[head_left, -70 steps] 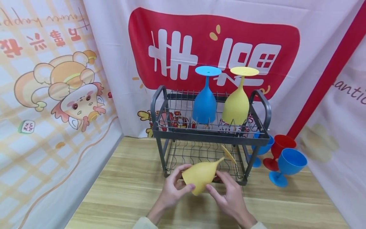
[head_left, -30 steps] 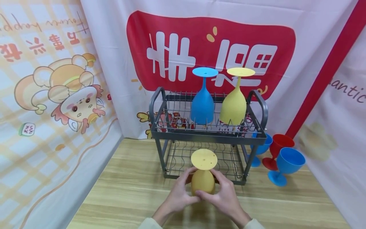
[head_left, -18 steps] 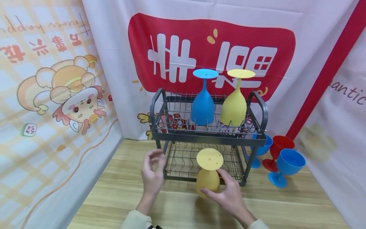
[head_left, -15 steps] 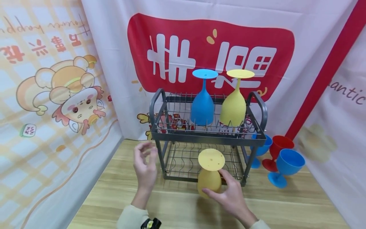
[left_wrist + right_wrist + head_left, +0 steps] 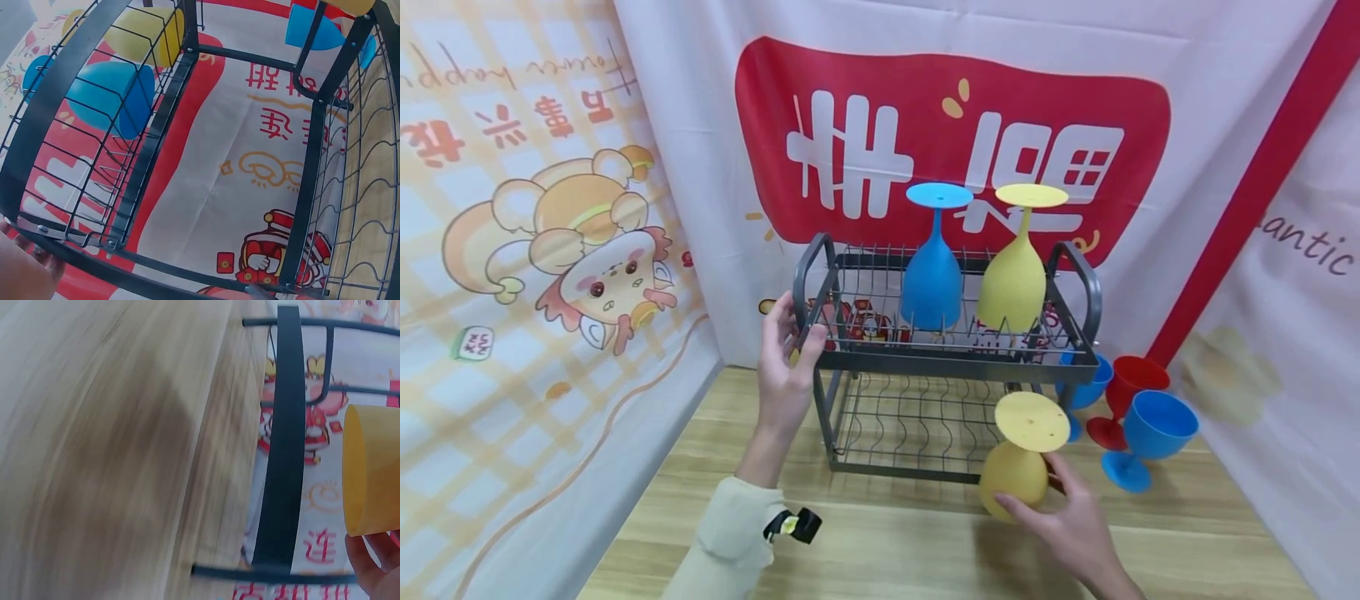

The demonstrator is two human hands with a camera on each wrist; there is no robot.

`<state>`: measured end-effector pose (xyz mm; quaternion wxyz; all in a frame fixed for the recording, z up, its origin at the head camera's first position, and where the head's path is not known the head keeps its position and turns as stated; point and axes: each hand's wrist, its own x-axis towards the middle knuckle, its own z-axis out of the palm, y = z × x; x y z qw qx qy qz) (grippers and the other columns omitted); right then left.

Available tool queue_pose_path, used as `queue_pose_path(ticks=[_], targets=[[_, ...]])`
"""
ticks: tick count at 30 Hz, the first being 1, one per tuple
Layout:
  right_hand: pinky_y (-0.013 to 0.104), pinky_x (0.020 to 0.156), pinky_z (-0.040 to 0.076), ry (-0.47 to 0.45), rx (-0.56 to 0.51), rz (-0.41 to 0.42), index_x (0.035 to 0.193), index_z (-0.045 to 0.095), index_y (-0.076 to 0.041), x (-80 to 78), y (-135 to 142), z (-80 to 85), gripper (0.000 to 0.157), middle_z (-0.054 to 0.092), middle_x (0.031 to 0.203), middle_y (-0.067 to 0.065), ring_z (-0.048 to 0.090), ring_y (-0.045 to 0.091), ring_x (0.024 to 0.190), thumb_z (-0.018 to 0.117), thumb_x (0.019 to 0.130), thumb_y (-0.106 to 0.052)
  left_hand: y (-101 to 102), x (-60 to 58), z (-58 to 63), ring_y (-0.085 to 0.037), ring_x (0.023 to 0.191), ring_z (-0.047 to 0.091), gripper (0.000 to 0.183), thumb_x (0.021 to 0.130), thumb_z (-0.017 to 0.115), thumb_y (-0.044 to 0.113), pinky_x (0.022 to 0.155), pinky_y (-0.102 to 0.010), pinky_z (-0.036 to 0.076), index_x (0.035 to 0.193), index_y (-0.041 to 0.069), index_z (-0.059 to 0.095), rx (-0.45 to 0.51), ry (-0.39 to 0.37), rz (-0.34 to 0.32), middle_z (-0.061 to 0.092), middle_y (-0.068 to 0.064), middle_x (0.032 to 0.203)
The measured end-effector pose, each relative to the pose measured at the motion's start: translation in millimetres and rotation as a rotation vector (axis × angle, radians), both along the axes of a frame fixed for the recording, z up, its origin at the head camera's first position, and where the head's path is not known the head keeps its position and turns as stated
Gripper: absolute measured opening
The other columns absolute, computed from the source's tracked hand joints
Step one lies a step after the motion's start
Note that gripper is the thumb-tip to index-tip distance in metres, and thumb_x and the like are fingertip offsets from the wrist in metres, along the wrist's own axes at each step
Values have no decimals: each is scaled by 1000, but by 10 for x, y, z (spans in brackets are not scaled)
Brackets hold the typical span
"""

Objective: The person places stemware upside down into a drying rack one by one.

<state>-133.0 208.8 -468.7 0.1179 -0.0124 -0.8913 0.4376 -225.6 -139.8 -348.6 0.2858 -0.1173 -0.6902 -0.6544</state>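
Observation:
A yellow goblet (image 5: 1013, 482) hangs upside down, gripped round its bowl by my right hand (image 5: 1071, 529), in front of the right part of the dish rack's (image 5: 955, 363) lower tier. In the right wrist view, the mouth of this goblet (image 5: 381, 469) shows beside my fingertips (image 5: 359, 550). My left hand (image 5: 786, 367) holds the rack's upper left corner, thumb in front and fingers partly hidden behind the frame. On the upper tier stand an upside-down blue goblet (image 5: 932, 287) and an upside-down yellow goblet (image 5: 1022, 283), also seen in the left wrist view.
Right of the rack stand a red goblet (image 5: 1131, 387), a blue goblet (image 5: 1161, 427) and another blue goblet (image 5: 1092, 385), partly hidden by the frame. A printed cloth (image 5: 700, 100) hangs close behind the rack. The wooden table (image 5: 880, 542) extends in front.
The yellow goblet was turned upside down between both hands. My left hand let go of it and moved left and up to the rack's corner. My right hand carried it rightward.

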Motion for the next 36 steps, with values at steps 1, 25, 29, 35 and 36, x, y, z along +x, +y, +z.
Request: queue_pose_path(ticks=[1, 25, 29, 35, 36], targets=[[59, 107, 56, -25, -11, -13, 155, 49, -9, 14, 47, 4, 91, 61, 150, 18, 63, 39, 130, 88, 84, -51, 8, -24, 11, -23, 142, 50, 64, 104, 65, 34, 124, -51, 37, 162, 24, 39, -2, -4, -5, 54, 2, 152], [-4, 68, 35, 52, 86, -297, 157, 45, 0, 53, 977, 437, 90, 59, 146, 30, 63, 28, 111, 85, 90, -43, 141, -154, -20, -33, 147, 50, 61, 105, 58, 15, 109, -25, 51, 163, 21, 38, 90, 74, -70, 56, 6, 155], [-7, 73, 36, 188, 112, -281, 153, 51, -4, 35, 1023, 661, 80, 63, 140, 28, 49, -11, 96, 88, 88, -32, 148, -160, -35, -30, 148, 49, 61, 106, 57, 16, 113, -31, 48, 163, 21, 37, 84, 77, -62, 56, 5, 155], [-7, 77, 36, 326, 143, -243, 148, 55, -2, -14, 1083, 1057, 71, 64, 135, 26, 44, -21, 92, 87, 89, -24, 160, -145, -35, -27, 144, 53, 60, 106, 56, 15, 112, -32, 49, 163, 24, 37, 82, 67, -54, 56, 8, 155], [-8, 78, 36, 343, 151, -242, 148, 55, -2, -22, 1089, 1119, 71, 64, 135, 26, 44, -21, 93, 87, 89, -23, 162, -142, -34, -27, 144, 53, 61, 106, 56, 15, 112, -33, 49, 163, 24, 37, 82, 65, -53, 56, 8, 155]])
